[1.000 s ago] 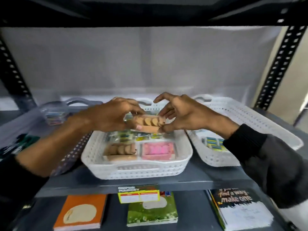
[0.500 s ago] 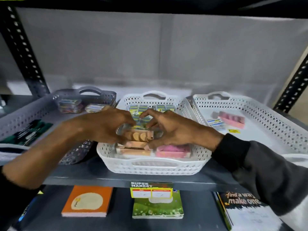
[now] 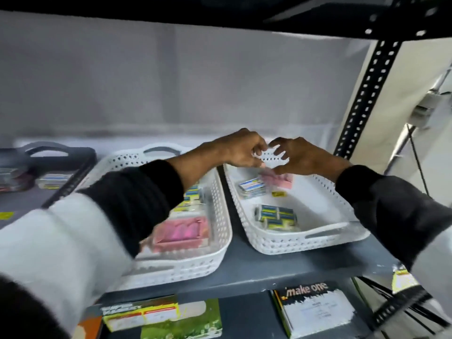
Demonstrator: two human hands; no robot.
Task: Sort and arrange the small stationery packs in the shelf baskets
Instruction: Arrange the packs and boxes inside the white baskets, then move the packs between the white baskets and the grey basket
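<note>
My left hand (image 3: 241, 149) and my right hand (image 3: 302, 156) meet over the far end of the right white basket (image 3: 318, 237). Both thumbs come down on the far edge of a pink pack (image 3: 282, 179) lying there; whether they grip it is unclear. The right hand's fingers are spread and the left's are curled. In the same basket lie a blue-and-white pack (image 3: 252, 188), a bundle of blue packs (image 3: 276, 216) and a yellow tag (image 3: 278, 194). The middle white basket (image 3: 220, 243) holds another pink pack (image 3: 181, 231) and blue-yellow packs (image 3: 193, 196), partly hidden by my left sleeve.
A grey basket (image 3: 61, 152) with a few packs (image 3: 52, 179) stands at the left on the grey shelf board (image 3: 269, 270). A perforated black post (image 3: 367, 89) rises at the right. Below lie a "make one" book (image 3: 315, 307) and a green book (image 3: 186, 321).
Both hands left the orange pack in the middle basket and moved right and back, to the pink pack in the right basket. The view has swung right.
</note>
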